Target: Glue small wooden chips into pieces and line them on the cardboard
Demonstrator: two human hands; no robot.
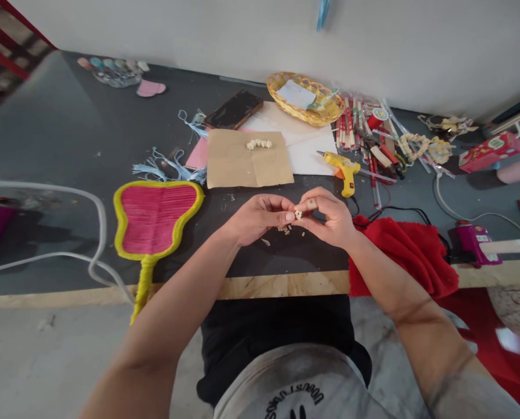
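Pinching a small cream piece (298,215) from both sides, with the left hand (260,218) and the right hand (331,218) each narrowed to thumb and fingertips; hard to tell its full shape at this size. Held low above the near part of the dark table (286,261), so liable, if squeezed unevenly, to pop loose and get lost among the pale bits (285,229) just below. Easy, too, to brush those bits off the near edge with a wrist. Apt to snag fibres from the red cloth (402,250) under the right forearm, if dropped there. Worth minding the glue gun (349,169) just beyond the right hand: perhaps hot, impossible to tell. Farther off, easy to jog the cream strip (259,144) on the cardboard (227,166). At left, easy to knock the fan (150,218) by its overhanging handle.
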